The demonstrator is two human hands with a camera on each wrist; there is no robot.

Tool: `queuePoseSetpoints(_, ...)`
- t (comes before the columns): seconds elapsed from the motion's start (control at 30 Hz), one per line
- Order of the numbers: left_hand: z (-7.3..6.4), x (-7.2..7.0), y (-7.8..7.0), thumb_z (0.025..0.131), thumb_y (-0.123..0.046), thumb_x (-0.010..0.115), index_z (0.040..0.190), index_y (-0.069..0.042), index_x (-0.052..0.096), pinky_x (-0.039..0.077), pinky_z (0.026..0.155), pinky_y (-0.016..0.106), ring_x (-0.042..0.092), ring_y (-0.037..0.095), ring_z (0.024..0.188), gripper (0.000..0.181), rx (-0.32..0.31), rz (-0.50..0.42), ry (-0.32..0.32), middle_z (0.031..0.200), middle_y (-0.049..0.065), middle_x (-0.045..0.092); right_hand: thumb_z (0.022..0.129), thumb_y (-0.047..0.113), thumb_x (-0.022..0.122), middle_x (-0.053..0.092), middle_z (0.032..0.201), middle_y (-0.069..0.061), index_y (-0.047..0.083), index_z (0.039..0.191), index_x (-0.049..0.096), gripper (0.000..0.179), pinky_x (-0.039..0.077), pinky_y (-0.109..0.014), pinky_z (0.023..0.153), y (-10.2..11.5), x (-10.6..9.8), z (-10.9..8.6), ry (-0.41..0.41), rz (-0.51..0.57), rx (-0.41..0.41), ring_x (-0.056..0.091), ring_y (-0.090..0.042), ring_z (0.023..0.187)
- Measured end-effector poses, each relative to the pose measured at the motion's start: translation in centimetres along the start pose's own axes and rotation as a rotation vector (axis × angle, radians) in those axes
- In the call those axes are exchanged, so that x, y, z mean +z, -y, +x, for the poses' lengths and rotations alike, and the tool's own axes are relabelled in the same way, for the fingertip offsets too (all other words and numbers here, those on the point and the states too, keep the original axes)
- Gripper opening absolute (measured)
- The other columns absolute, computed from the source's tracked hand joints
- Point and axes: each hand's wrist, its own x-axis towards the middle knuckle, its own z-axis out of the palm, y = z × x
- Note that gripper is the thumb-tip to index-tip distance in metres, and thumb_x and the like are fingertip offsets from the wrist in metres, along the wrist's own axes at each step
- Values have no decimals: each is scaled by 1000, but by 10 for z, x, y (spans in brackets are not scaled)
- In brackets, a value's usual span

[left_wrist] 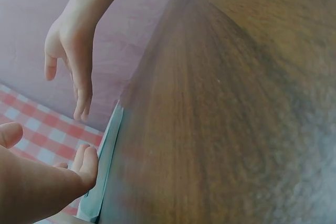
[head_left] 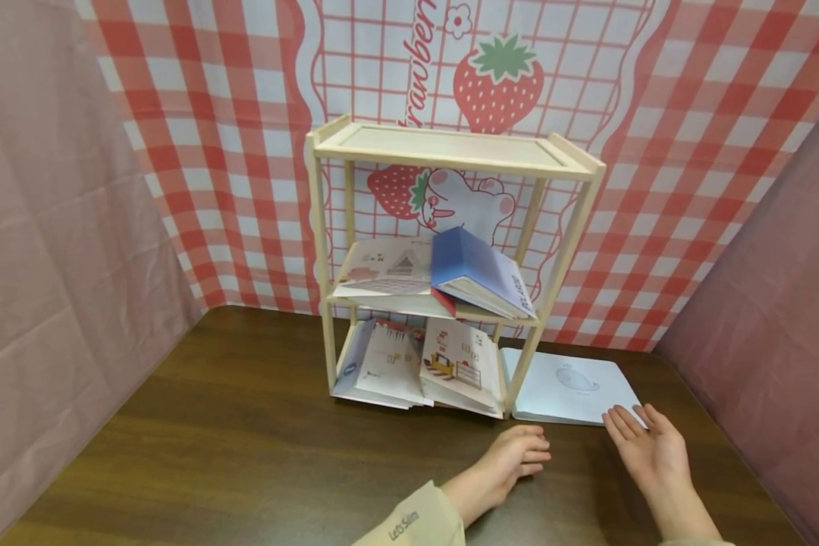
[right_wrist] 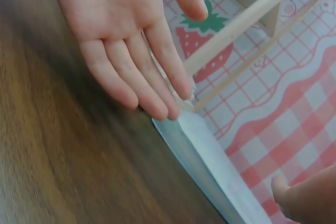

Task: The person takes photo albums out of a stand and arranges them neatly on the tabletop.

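Note:
A thin white book with a whale drawing [head_left: 577,379] lies flat on the table, right of the wooden shelf. My right hand [head_left: 658,455] is by its front right corner, palm turned up and fingers extended. Whether those fingertips touch the cover I cannot tell. Left of it, my left hand [head_left: 501,466] hovers in front of the shelf's right post, fingers loosely bent around nothing. In the left wrist view, the right hand [left_wrist: 73,51] appears at the top, apart from the left hand [left_wrist: 42,182]. The right wrist view shows the left palm [right_wrist: 121,30] near the book's edge [right_wrist: 205,171].
A two-tier wooden shelf [head_left: 450,152] stands at the back. Its middle board holds a blue book [head_left: 481,265] and a pale book [head_left: 389,265], both splayed. Below, more splayed books [head_left: 457,364] sit. Checked cloth [head_left: 239,152] hangs behind; pink cloth [head_left: 771,318] flanks the table.

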Motion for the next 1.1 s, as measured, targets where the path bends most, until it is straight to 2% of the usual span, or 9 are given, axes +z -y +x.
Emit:
queuePoseSetpoints(0.27,-4,1,-2,85,-9,48,117,7,48,49,84,40,61,35,97,36,-17,31,34,105,24,63,99,29,25,-24,144,16,39,136,-24,62,1,-23,111,-13,9,-4,14,63,-25,-14,-5,136)
queuePoseSetpoints(0.4,-4,-1,-2,85,-12,49,112,5,52,51,77,35,65,26,84,32,-10,52,35,95,18,66,99,27,26,-20,146,16,38,138,-21,61,1,-23,111,-18,13,-5,32,85,-27,-12,-6,136)
queuePoseSetpoints(0.57,-5,-5,-3,84,-12,51,106,2,55,51,70,28,63,15,72,27,4,60,25,89,12,67,99,24,26,-20,146,17,38,138,-20,62,1,-23,110,-21,16,-6,63,95,-26,-12,-5,136)
queuePoseSetpoints(0.73,-8,-8,-8,83,-11,53,101,2,59,51,70,28,63,12,70,23,12,108,29,88,14,67,99,22,26,-22,146,16,37,138,-22,63,1,-24,111,-24,20,-6,91,89,-13,-12,-6,136)
queuePoseSetpoints(0.83,-10,-9,-11,82,-10,54,99,2,61,52,71,32,63,13,70,21,42,160,40,88,16,68,100,22,26,-22,146,16,35,139,-20,62,2,-24,111,-26,22,-6,107,82,-12,-13,-7,136)
queuePoseSetpoints(0.9,-11,-10,-14,82,-9,55,97,2,62,52,73,35,63,13,69,20,64,197,48,87,17,68,100,21,26,-22,146,15,35,141,-8,56,2,-25,111,-28,23,-7,122,85,-11,-13,-7,136)
queuePoseSetpoints(0.97,-12,-11,-17,82,-9,55,97,2,62,52,74,37,63,13,68,20,89,219,51,87,18,68,100,19,28,-18,148,11,27,139,17,41,3,-26,111,-29,24,-7,140,100,-7,-12,-8,136)
queuePoseSetpoints(1.03,-13,-12,-20,82,-9,55,97,3,62,52,75,39,63,14,69,20,106,238,49,86,18,68,99,16,30,-6,149,3,12,126,37,28,5,-27,111,-30,25,-7,163,111,3,-10,-8,137)
queuePoseSetpoints(1.1,-15,-14,-23,83,-10,55,98,3,62,52,76,38,63,15,70,21,118,256,45,86,16,68,99,14,31,15,144,-8,0,112,45,24,7,-29,112,-32,25,-7,201,102,16,-2,-13,138)
